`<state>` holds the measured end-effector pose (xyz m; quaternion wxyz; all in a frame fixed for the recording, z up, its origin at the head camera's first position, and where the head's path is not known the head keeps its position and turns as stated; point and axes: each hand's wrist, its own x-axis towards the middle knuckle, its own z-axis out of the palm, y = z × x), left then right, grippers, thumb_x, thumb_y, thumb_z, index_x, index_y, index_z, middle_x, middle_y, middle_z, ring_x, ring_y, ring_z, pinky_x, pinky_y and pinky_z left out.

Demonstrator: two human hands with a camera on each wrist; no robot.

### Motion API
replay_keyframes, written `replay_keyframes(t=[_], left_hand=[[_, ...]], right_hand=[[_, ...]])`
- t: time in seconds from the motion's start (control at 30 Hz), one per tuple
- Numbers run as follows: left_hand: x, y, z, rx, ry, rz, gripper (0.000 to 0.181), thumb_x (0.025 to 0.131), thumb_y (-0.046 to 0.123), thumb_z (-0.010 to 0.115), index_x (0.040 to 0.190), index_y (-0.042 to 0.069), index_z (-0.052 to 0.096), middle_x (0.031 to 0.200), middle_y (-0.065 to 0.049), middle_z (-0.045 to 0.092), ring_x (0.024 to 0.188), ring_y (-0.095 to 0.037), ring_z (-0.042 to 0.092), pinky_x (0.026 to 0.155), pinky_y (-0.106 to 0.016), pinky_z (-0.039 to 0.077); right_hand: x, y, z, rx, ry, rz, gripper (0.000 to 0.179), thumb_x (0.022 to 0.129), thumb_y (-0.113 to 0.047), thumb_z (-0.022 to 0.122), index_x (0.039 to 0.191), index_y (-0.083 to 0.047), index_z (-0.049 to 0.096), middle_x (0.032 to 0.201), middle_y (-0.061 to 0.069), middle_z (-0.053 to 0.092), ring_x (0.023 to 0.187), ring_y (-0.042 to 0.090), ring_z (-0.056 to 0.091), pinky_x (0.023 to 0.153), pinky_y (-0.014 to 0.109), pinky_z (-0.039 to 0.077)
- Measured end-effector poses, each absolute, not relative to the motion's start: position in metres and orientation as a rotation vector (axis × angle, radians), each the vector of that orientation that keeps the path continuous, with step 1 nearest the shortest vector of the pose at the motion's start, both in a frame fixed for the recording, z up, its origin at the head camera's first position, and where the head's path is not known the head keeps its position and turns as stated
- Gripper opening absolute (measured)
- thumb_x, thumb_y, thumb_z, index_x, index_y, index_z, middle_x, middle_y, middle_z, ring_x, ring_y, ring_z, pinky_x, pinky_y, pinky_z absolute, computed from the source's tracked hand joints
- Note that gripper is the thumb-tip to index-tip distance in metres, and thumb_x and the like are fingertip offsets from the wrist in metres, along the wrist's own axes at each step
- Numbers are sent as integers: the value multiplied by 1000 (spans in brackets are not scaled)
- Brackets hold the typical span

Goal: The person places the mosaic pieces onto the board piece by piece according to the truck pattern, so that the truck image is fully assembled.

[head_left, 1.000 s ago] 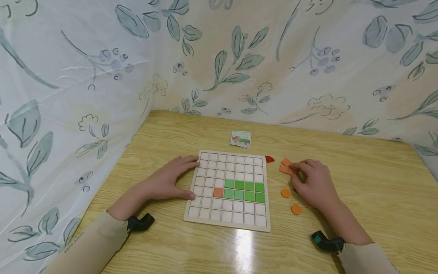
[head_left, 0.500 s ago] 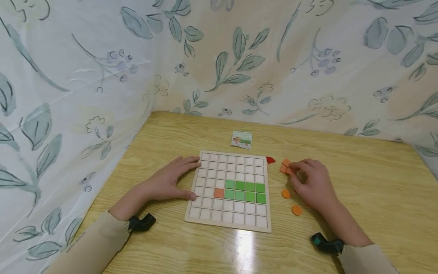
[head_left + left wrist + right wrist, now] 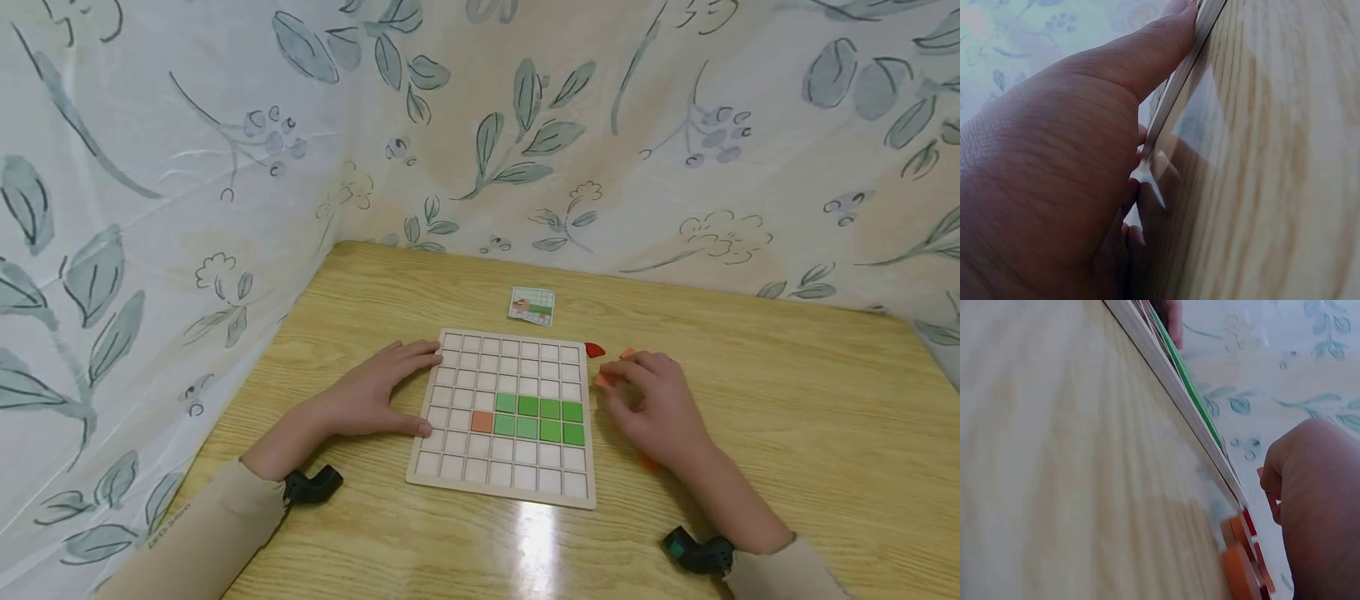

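Observation:
A square wooden grid board [image 3: 501, 493] lies on the table, with a block of green square tiles [image 3: 550, 409] and one orange tile [image 3: 482, 422] set in its cells. My left hand [image 3: 360, 390] rests at the board's left side, thumb and fingers spread along its edge; in the left wrist view the thumb [image 3: 1160, 50] lies against that edge. Just off the board's right edge, my right hand [image 3: 658, 408] pinches an orange square tile [image 3: 604, 380] between thumb and fingers. Another orange tile [image 3: 627, 353] shows partly behind that hand.
A small picture card [image 3: 532, 306] lies beyond the board. A red quarter-round piece [image 3: 594, 350] sits by its upper right corner. Orange round pieces [image 3: 1239, 572] lie near the right wrist, mostly hidden in the head view. A leaf-patterned cloth [image 3: 480, 125] hangs behind the table.
My right hand has picked an orange square tile from the small group and moved left toward the board, now covering the orange round pieces. The left hand has stayed at the board's edge.

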<state>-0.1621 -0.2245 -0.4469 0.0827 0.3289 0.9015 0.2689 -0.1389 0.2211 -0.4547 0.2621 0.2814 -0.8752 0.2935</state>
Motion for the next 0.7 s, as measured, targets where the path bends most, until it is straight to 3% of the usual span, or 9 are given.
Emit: replay_keyframes(t=[0.13, 0.7], left_hand=[[-162, -223, -446, 966, 2690, 807, 109, 84, 73, 84, 170, 22, 42, 179, 4, 27, 166, -39, 16, 135, -59, 10], [-161, -222, -444, 954, 2676, 821, 109, 84, 73, 84, 171, 22, 41, 180, 5, 25, 167, -37, 13, 135, -57, 9]], right_hand=[[-139, 211, -456, 812, -2374, 833, 12, 89, -5, 83, 100, -7, 81, 97, 0, 73, 89, 22, 61, 81, 38, 45], [-138, 139, -454, 1008, -2426, 848, 16, 91, -10, 79, 107, -11, 82, 98, -3, 69, 91, 20, 59, 83, 41, 49]])
